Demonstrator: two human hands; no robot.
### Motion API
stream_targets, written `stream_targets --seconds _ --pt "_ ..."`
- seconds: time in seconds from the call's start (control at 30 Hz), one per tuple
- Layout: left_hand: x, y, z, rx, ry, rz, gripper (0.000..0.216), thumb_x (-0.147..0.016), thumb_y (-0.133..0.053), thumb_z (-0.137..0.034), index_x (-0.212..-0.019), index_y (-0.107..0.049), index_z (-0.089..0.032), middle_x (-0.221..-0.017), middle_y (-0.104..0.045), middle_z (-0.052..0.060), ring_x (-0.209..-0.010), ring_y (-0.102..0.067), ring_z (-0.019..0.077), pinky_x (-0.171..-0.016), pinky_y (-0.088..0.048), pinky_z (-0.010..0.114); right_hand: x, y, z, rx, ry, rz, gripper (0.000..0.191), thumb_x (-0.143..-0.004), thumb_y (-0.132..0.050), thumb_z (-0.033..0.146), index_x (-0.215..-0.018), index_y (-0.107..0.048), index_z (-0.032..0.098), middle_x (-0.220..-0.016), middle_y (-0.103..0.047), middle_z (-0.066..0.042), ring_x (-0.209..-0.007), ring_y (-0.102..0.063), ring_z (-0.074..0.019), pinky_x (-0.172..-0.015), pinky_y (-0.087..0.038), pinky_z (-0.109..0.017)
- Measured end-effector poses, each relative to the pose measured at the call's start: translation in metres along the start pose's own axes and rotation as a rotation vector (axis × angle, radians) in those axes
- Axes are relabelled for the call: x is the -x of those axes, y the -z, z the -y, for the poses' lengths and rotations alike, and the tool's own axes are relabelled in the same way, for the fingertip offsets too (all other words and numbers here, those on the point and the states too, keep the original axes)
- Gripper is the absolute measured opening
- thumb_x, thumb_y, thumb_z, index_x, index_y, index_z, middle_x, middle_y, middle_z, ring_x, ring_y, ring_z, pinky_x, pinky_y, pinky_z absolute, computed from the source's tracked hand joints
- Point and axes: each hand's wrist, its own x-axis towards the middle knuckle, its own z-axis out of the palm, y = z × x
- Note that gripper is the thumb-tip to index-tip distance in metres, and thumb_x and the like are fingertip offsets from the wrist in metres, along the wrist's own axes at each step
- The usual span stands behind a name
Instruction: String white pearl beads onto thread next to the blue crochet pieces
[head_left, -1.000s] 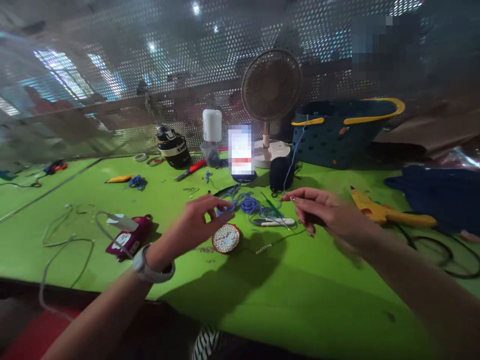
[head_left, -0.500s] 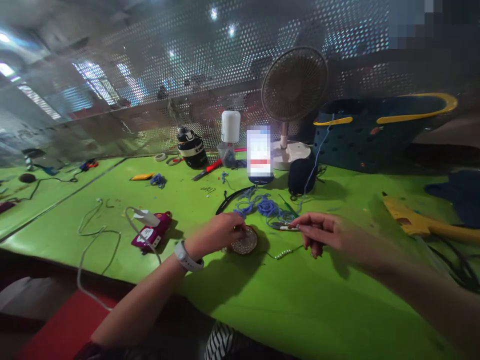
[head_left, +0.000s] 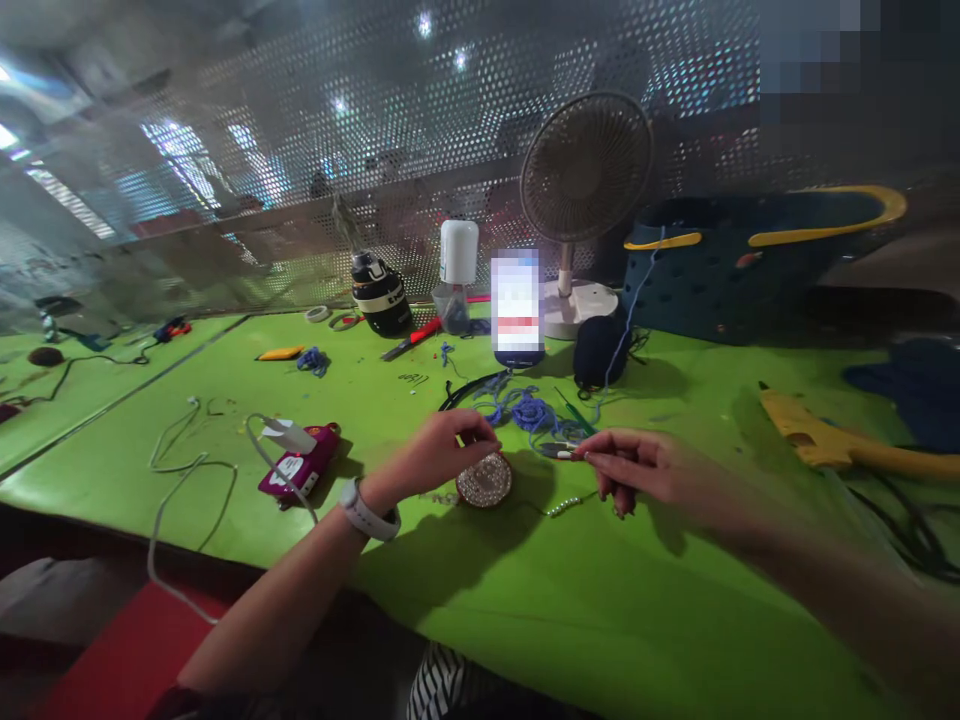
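Note:
My left hand (head_left: 461, 443), with a watch on the wrist, is over the back edge of a small round dish of pearl-like beads (head_left: 484, 482). Its thumb and forefinger are pinched; whatever they hold is too small to make out. To the right, my right hand (head_left: 626, 465) is closed, thumb against forefinger, on a dark thread (head_left: 591, 496). Several white beads (head_left: 564, 506) are strung along this thread, which lies on the green table between the dish and my hand. Right by my right fingertips lie small snips (head_left: 556, 451), partly hidden.
Blue yarn (head_left: 531, 410), a lit phone (head_left: 517, 310) and a dark yarn ball (head_left: 600, 352) lie beyond my hands. A fan (head_left: 589, 165) and a dark basket (head_left: 697, 290) stand behind. A yellow glue gun (head_left: 817, 435) is at right, a purple power bank (head_left: 304, 465) at left.
My left hand has lifted slightly out of the bead dish, uncovering more of the beads. My right hand stays nearly still, pinching the thread. The view has shifted a little.

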Motion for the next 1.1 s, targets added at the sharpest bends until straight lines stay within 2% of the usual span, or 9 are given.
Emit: stream_targets --seconds 0.13,0.2,0.3,0.5,0.6,0.7,0.87,1.1 --pt "-0.01 -0.013 -0.009 0.841 0.239 0.042 0.015 -0.074 -0.073 -0.024 -0.075 -0.063 -0.013 -0.065 -0.058 -0.001 -0.053 -0.047 0.0059 -0.049 -0.036 0.018 0.002 -0.004 -0.001 -0.06 0.054 -0.044 0.028 -0.085 -0.065 0.039 -0.103 -0.065 0.018 -0.078 -0.069 -0.003 -0.065 -0.065 -0.0123 -0.065 -0.053 -0.028" --pt "-0.016 -0.026 -0.012 1.187 0.315 -0.004 0.019 -0.069 -0.077 -0.02 -0.072 -0.06 -0.012 -0.062 -0.053 -0.003 -0.05 -0.044 0.0033 -0.045 -0.032 0.014 0.002 -0.007 -0.003 -0.104 0.09 -0.048 0.026 -0.085 -0.066 0.037 -0.103 -0.065 0.019 -0.084 -0.07 -0.003 -0.072 -0.067 -0.0136 -0.072 -0.054 -0.029" --pt "-0.025 -0.045 -0.018 1.396 0.379 -0.078 0.016 -0.075 -0.073 -0.019 -0.074 -0.058 -0.013 -0.065 -0.054 -0.003 -0.052 -0.045 0.0037 -0.045 -0.034 0.014 0.002 -0.013 -0.006 -0.15 0.134 -0.033 0.023 -0.083 -0.067 0.036 -0.1 -0.066 0.02 -0.087 -0.071 -0.003 -0.076 -0.068 -0.0139 -0.076 -0.054 -0.03" --pt "-0.035 -0.071 -0.029 1.502 0.362 -0.134 0.017 -0.081 -0.069 -0.023 -0.074 -0.057 -0.013 -0.061 -0.05 -0.005 -0.05 -0.043 0.0031 -0.047 -0.035 0.014 0.002 -0.02 -0.003 -0.191 0.145 -0.055 0.025 -0.085 -0.063 0.042 -0.091 -0.06 0.018 -0.08 -0.068 0.0 -0.059 -0.068 -0.0112 -0.06 -0.055 -0.026" --pt "-0.037 -0.08 -0.028 1.496 0.346 -0.145 0.017 -0.081 -0.07 -0.025 -0.076 -0.059 -0.013 -0.065 -0.055 -0.003 -0.057 -0.05 0.0047 -0.056 -0.041 0.016 0.004 -0.023 0.001 -0.19 0.11 -0.073 0.028 -0.086 -0.06 0.046 -0.09 -0.056 0.019 -0.072 -0.068 0.002 -0.046 -0.063 -0.0093 -0.046 -0.051 -0.022" --pt "-0.037 -0.086 -0.025 1.447 0.265 -0.149 0.017 -0.079 -0.072 -0.026 -0.08 -0.061 -0.013 -0.071 -0.059 -0.003 -0.063 -0.054 0.0055 -0.062 -0.043 0.017 0.008 -0.024 0.002 -0.152 0.097 -0.086 0.03 -0.086 -0.058 0.048 -0.093 -0.056 0.019 -0.062 -0.066 0.003 -0.037 -0.058 -0.0081 -0.038 -0.046 -0.019" --pt "-0.035 -0.09 -0.022 1.328 0.229 -0.171 0.02 -0.076 -0.075 -0.029 -0.079 -0.062 -0.014 -0.07 -0.059 -0.003 -0.061 -0.052 0.0059 -0.062 -0.041 0.018 0.01 -0.025 0.001 -0.138 0.094 -0.115 0.033 -0.084 -0.06 0.049 -0.094 -0.058 0.018 -0.057 -0.065 0.004 -0.035 -0.057 -0.0093 -0.035 -0.044 -0.019" --pt "-0.033 -0.091 -0.024 1.28 0.144 -0.164 0.022 -0.076 -0.075 -0.032 -0.073 -0.061 -0.014 -0.067 -0.057 -0.003 -0.061 -0.049 0.006 -0.063 -0.041 0.019 0.01 -0.025 0.003 -0.134 0.101 -0.126 0.029 -0.085 -0.06 0.046 -0.095 -0.06 0.019 -0.056 -0.065 0.005 -0.035 -0.058 -0.0093 -0.034 -0.044 -0.018"
